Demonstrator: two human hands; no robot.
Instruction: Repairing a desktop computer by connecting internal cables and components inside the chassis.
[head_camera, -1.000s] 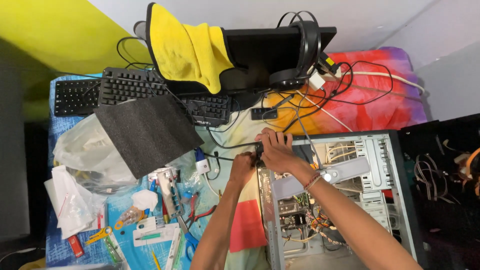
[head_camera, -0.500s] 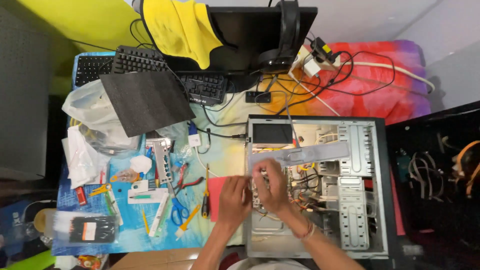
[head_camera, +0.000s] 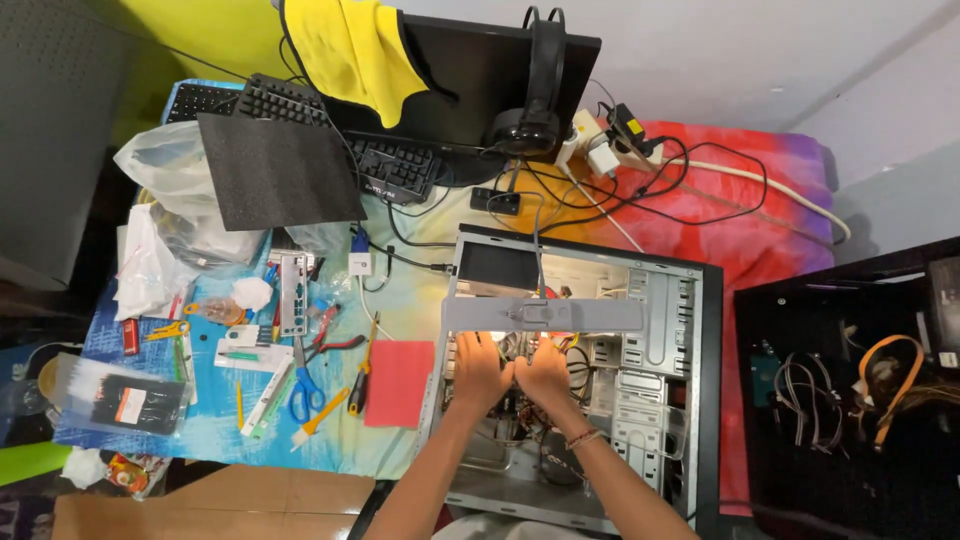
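Both your hands are down inside the open grey metal computer case (head_camera: 668, 330), which lies on its side at the table's right end. Your left hand (head_camera: 480, 368) and right hand (head_camera: 545, 375) sit side by side, nearly touching, just below the flat grey crossbar (head_camera: 540, 315) that spans the case opening. Fingers on both point up toward that bar and curl into the bundle of coloured wires (head_camera: 510, 350) btwn the hands and the bar; can't tell if either hand actually grips a wire or only presses on it, since the fingertips are hidden by the hands themselves. The wires lie right at your fingertips, under the bar's lower edge.

Left of the case, just beside its wall: a red rectangular pad (head_camera: 398, 383), then a yellow-handled screwdriver (head_camera: 360, 385) and blue-handled scissors (head_camera: 303, 395), both well apart from your hands. Farther up the table: a black foam sheet (head_camera: 275, 170), black keyboard (head_camera: 395, 165), dark monitor (head_camera: 480, 75) w/ a yellow cloth (head_camera: 345, 50) draped over it and black headphones (head_camera: 535, 100) hung on top.
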